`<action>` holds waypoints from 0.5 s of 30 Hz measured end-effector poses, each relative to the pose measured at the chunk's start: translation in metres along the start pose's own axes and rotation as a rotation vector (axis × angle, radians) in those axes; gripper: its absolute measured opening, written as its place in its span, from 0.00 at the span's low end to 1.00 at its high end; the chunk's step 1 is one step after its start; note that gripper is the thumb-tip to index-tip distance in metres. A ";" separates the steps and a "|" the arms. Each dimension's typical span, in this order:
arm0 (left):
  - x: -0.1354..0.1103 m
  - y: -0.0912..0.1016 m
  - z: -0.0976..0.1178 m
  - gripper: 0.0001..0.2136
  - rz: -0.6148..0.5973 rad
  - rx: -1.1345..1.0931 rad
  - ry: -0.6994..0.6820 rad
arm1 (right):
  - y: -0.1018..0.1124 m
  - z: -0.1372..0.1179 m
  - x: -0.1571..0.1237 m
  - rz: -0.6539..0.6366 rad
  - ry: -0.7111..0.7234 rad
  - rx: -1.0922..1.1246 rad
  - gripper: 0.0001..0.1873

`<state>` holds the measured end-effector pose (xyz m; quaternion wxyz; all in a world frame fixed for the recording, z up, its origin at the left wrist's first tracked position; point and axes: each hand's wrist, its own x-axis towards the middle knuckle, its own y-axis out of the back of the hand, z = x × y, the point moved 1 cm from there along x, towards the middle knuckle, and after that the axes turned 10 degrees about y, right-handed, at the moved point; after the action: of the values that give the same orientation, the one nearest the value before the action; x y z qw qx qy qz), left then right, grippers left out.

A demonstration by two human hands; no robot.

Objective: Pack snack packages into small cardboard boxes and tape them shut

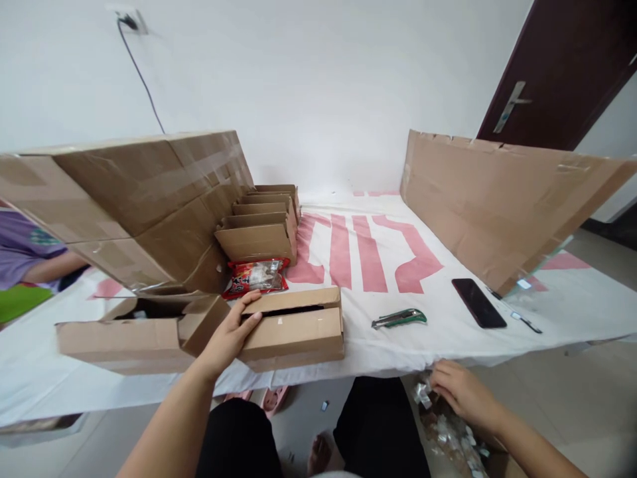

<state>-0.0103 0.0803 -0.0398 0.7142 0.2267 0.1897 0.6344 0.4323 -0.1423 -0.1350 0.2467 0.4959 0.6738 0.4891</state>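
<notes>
The left hand (229,335) rests open on a flat cardboard box (293,326) at the table's (448,345) near edge, with a red snack packet (256,276) just behind. Below the edge, the right hand (460,392) curls loosely around small silver-wrapped pieces (450,435); a utility knife (399,318) and dark phone (478,303) lie well apart on the white cloth, between tall cardboard sheets (497,199)

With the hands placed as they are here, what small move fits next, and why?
Probably lifting the right hand with wrapped pieces up to the cardboard box: the left hand steadies that box at its open slot, and the right hand rests in the pile.
</notes>
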 end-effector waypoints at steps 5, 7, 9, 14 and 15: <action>0.000 0.000 0.000 0.25 -0.007 -0.006 0.008 | -0.005 -0.003 0.003 0.205 -0.083 0.079 0.11; -0.001 0.000 0.001 0.25 -0.005 -0.004 0.013 | -0.004 -0.009 0.018 0.276 -0.072 0.065 0.10; -0.001 0.001 0.001 0.25 0.001 -0.011 0.017 | -0.006 -0.012 0.033 0.305 -0.034 0.030 0.10; -0.002 0.000 -0.003 0.25 -0.004 -0.068 0.010 | -0.035 -0.003 0.025 0.385 0.213 -0.164 0.21; -0.002 -0.001 -0.004 0.26 -0.007 -0.089 0.007 | -0.043 0.000 0.017 0.394 0.280 -0.176 0.23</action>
<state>-0.0119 0.0785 -0.0433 0.7252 0.1920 0.1647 0.6404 0.4079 -0.1282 -0.1713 0.0930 0.5216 0.5466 0.6485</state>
